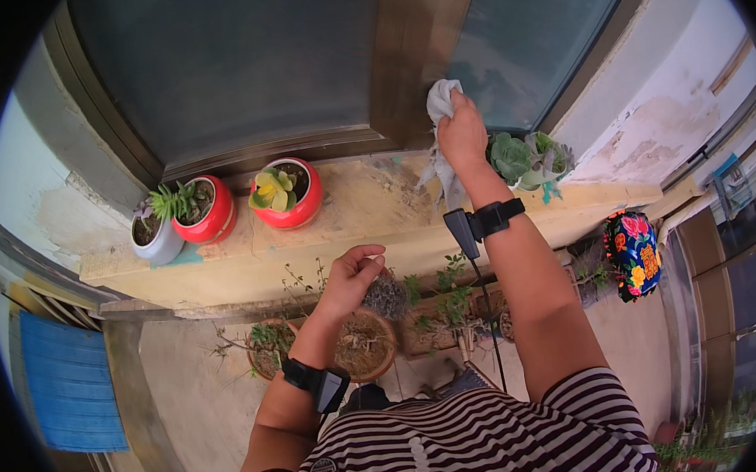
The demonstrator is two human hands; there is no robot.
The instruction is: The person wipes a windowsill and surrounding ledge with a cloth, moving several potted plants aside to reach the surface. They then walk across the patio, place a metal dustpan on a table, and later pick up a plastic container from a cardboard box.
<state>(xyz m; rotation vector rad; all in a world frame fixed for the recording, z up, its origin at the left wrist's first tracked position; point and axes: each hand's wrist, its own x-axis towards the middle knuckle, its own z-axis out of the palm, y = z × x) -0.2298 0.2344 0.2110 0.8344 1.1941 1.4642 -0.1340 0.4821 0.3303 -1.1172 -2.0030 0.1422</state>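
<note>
My right hand [461,131] grips a crumpled pale grey cloth [441,103] against the brown window frame [415,56], and the cloth's loose end hangs down over the yellow window sill [375,197]. Lower and to the left, my left hand [354,277] is in the air in front of the sill with its fingers curled, thumb close to the index finger; whether something small is between them cannot be told. Beside my right forearm, potted succulents [510,157] stand at the sill's right end. Two red pots [293,202] and a white pot [158,245] with succulents stand on its left part.
Below the sill are terracotta pots [387,360] and a planter [425,348] with leafy, twiggy plants. A flower-patterned cushion-like item [634,256] is at the right, a blue corrugated panel [69,382] at the left. A black cable [489,320] runs down from my right wrist strap.
</note>
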